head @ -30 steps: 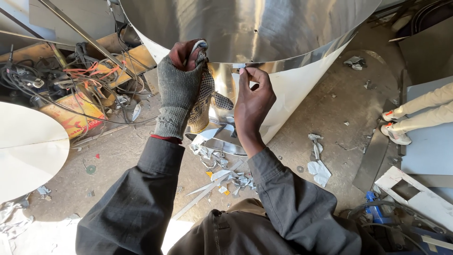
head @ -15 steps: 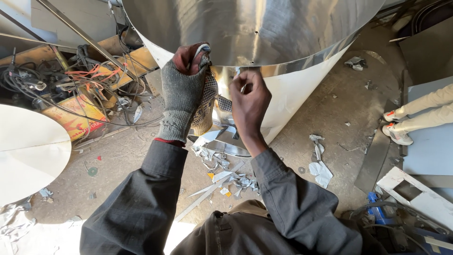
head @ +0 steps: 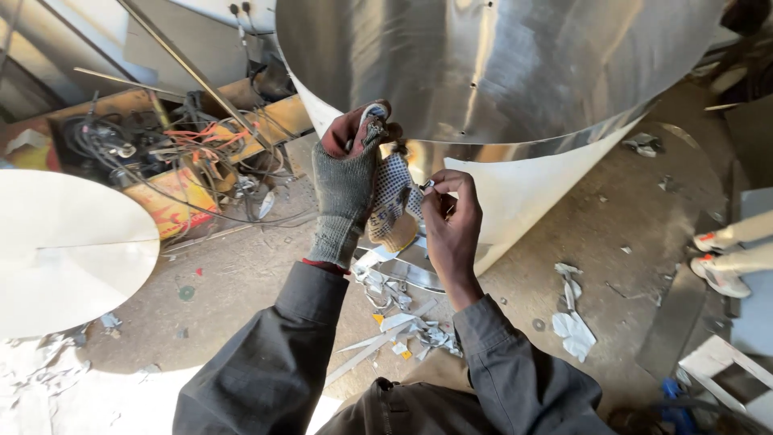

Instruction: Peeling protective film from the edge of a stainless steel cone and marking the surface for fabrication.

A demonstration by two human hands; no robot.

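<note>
The tank (head: 499,72) stands ahead, both hands just before its lower rim: left hand (head: 348,173) left of right hand (head: 451,221), a glove (head: 394,201) between them. Cables (head: 161,153) lie far left, scraps (head: 403,322) on the floor (head: 241,274) below.

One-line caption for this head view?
Gloved left hand holds a spare glove while the bare right hand pinches something small beside a steel drum.

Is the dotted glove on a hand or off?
Off: the dotted glove hangs limp from the gloved left hand; the right hand is bare.
</note>
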